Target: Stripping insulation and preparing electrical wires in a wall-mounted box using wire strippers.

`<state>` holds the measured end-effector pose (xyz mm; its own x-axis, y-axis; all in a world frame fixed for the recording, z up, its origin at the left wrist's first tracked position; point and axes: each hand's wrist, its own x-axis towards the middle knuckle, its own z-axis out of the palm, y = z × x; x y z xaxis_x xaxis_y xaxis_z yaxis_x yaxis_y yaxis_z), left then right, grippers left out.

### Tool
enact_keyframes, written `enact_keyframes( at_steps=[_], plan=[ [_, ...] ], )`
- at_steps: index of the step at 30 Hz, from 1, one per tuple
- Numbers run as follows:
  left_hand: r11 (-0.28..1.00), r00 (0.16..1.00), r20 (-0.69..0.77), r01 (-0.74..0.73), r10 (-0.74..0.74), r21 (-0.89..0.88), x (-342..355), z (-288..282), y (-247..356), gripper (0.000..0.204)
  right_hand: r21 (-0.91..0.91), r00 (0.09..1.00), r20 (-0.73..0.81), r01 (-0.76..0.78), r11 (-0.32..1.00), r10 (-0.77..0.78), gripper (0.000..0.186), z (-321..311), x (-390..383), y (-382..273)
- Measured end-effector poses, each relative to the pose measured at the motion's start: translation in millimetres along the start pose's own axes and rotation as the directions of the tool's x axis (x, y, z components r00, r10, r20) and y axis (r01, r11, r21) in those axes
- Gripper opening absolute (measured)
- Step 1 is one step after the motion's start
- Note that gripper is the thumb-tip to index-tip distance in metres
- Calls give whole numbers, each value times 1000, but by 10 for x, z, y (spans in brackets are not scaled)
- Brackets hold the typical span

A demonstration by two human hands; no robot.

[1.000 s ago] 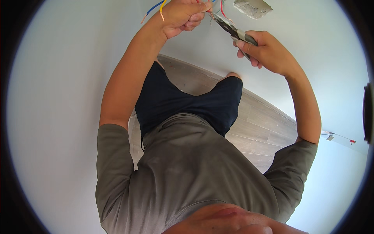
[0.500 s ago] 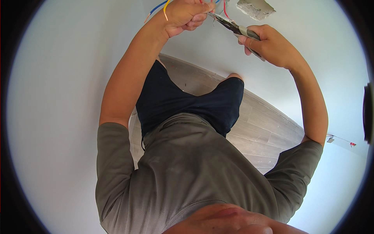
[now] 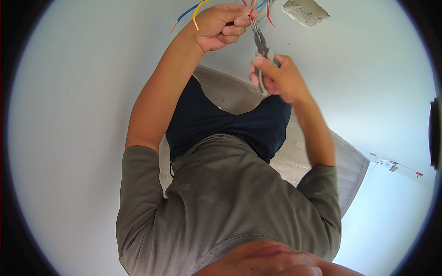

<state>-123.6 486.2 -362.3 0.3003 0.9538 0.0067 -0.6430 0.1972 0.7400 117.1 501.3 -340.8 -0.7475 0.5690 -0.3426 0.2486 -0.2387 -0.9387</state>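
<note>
Between thumb and curled fingers, my left hand (image 3: pixel 223 27) pinches red wires (image 3: pixel 251 13) near the top edge. My right hand (image 3: pixel 278 77) is wrapped round the grey handles of a pair of pliers (image 3: pixel 260 46). The jaws point up at the stripped wire ends just beside my left fingertips; whether they grip the copper I cannot tell. A blue wire (image 3: pixel 183 16) and a yellow wire (image 3: pixel 195 17) with bare copper ends pass over my left wrist. To the right of the pliers' tip hangs a separate red wire (image 3: pixel 271 20), its end stripped.
A rough patched hole (image 3: pixel 305 12) shows in the pale wall (image 3: pixel 363 60) right of the wires. Wood-look flooring (image 3: pixel 287 165) lies below, around my legs. More thin wires (image 3: pixel 386 162) come out of the wall at far right.
My right hand has swung left and down with the pliers, which now stand nearly upright instead of slanting. My left hand has shifted slightly down, still pinching the wires.
</note>
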Motion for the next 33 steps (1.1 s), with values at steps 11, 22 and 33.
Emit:
enact_keyframes(
  at_steps=[11, 22, 33],
  plan=[
    [998, 991, -127, 51, -47, 29, -88, 174, -29, 23, 291, 965, 29, 242, 925, -262, 40, 283, -170, 714],
    [951, 943, -332, 96, 7, 294, -73, 321, -61, 29, 165, 972, -194, 166, 972, -133, 37, 257, -282, 549],
    [963, 931, -361, 49, 52, 265, -70, 350, -107, 31, -617, 772, -477, 46, 786, -419, 30, 278, -206, 589]
  ],
)
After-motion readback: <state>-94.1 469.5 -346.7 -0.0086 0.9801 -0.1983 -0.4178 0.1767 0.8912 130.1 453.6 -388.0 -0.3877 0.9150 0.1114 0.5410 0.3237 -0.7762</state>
